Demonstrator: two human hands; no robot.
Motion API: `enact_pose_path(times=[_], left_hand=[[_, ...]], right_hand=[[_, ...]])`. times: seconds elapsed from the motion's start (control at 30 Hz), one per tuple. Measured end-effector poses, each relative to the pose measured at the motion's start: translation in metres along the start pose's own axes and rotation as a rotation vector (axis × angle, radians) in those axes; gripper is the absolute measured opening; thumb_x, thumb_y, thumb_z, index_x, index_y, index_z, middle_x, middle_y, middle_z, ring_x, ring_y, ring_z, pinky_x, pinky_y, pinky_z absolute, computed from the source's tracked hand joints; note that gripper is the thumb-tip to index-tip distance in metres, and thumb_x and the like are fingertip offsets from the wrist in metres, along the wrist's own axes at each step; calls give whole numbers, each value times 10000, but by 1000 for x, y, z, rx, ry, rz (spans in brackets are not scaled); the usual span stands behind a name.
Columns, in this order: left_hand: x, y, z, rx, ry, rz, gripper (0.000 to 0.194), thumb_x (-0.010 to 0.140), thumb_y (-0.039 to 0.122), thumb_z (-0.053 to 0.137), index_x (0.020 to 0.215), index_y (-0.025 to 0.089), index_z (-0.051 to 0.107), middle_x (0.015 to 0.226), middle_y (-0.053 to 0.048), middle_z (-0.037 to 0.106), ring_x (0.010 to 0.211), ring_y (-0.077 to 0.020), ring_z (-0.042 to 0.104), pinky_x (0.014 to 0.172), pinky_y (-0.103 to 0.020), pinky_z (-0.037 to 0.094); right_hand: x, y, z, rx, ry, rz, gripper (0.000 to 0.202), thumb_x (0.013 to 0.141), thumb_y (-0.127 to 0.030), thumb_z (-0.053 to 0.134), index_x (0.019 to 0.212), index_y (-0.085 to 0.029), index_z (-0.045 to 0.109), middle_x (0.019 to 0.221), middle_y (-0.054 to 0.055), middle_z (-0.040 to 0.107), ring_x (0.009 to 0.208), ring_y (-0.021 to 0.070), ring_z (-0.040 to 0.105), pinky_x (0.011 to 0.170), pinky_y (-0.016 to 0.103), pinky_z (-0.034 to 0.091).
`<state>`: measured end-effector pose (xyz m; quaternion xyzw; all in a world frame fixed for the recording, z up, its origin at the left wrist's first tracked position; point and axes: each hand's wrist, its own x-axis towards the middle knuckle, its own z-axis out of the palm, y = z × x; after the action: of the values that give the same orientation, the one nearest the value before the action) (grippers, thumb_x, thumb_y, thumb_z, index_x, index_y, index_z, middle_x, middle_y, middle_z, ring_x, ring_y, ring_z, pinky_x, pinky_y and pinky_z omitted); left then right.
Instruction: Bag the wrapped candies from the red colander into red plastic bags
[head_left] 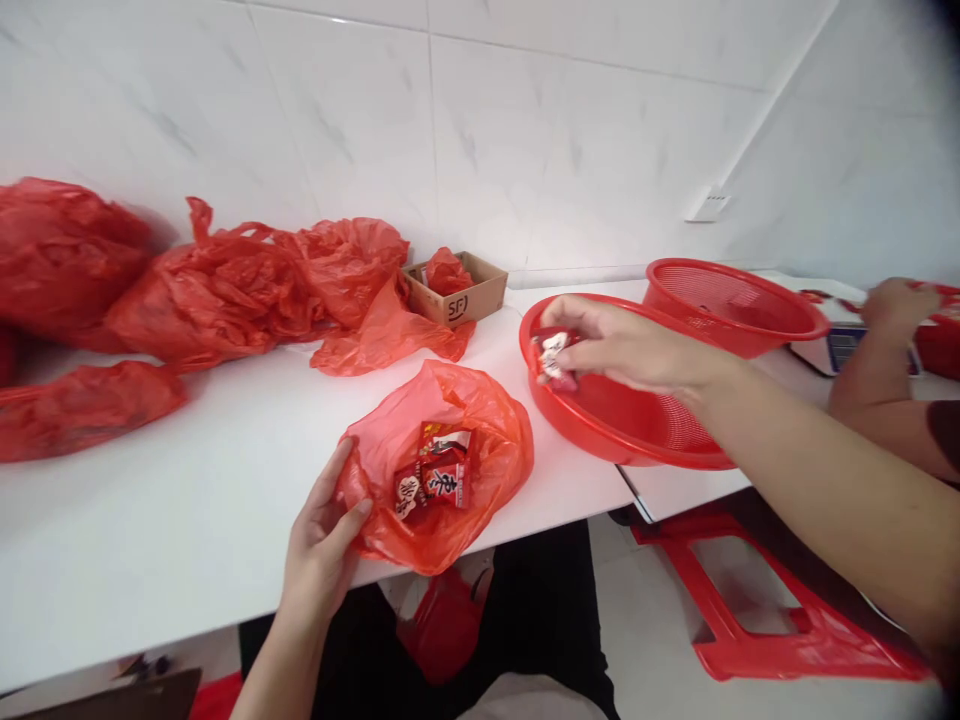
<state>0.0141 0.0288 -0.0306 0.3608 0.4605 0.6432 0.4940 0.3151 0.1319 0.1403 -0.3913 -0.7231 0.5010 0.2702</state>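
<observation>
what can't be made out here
All in the head view:
Contents of the bunched red plastic bags: hidden by plastic.
Lettering on the red packet in the right hand: blurred, partly covered by the thumb.
Floor of the near red colander: partly hidden by that hand and forearm.
Co-worker beyond the sleeve: cut off by right edge.

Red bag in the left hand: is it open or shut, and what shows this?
Open: the red bag gapes wide at its mouth, and packets show inside.
</observation>
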Motion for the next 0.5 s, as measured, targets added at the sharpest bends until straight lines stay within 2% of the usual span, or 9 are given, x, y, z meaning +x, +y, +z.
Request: enact_pose_path(times=[0.07, 0.13, 0.23, 0.37, 0.43, 0.5], left_hand=[[0, -3, -2, -13, -19, 22, 643, 739, 246, 755, 1343, 333, 552, 1540, 3, 383, 1411, -288, 330, 1076, -329, 421], [0, -5, -4, -26, -32, 37, 648, 748, 237, 747, 1354, 332, 539, 1540, -3, 382, 1397, -276, 358, 1057, -309, 440], [0, -7, -7, -45, -44, 54, 656, 761, 222, 735, 1371, 328, 521, 1541, -15, 381, 1380, -261, 390, 1041, -281, 451], [0, -9, -8, -71, -74, 75, 649, 776, 199, 718, 1379, 323, 512, 1564, -12, 335, 1406, -253, 345, 1062, -278, 424], [0, -9, -9, -73, -80, 86, 637, 778, 195, 715, 1373, 315, 520, 1563, -12, 338, 1424, -257, 308, 1090, -300, 395], [0, -8, -9, -69, -70, 88, 637, 770, 206, 722, 1368, 306, 527, 1555, -17, 354, 1427, -274, 298, 1116, -342, 365]], right_hand=[[12, -8, 44, -125, -55, -62, 233, 745, -191, 626, 910, -258, 476, 851, -18, 626, 693, 144, 599, 656, 318, 494], [25, -3, 80, -280, -72, -103, 218, 731, -200, 652, 851, -276, 486, 877, -19, 623, 732, 165, 603, 660, 334, 499], [44, 19, 108, -377, -57, -119, 167, 750, -218, 645, 774, -279, 491, 861, 4, 618, 776, 200, 614, 663, 363, 502], [55, 38, 113, -252, -54, -86, 129, 789, -149, 533, 834, -271, 530, 917, 9, 640, 745, 165, 634, 667, 337, 515], [51, 32, 106, -229, -38, -59, 127, 792, -149, 541, 861, -256, 548, 934, 12, 646, 754, 158, 636, 675, 323, 522], [41, 19, 90, -240, 17, -75, 95, 814, -189, 559, 893, -240, 570, 958, 21, 654, 793, 159, 637, 710, 324, 534]])
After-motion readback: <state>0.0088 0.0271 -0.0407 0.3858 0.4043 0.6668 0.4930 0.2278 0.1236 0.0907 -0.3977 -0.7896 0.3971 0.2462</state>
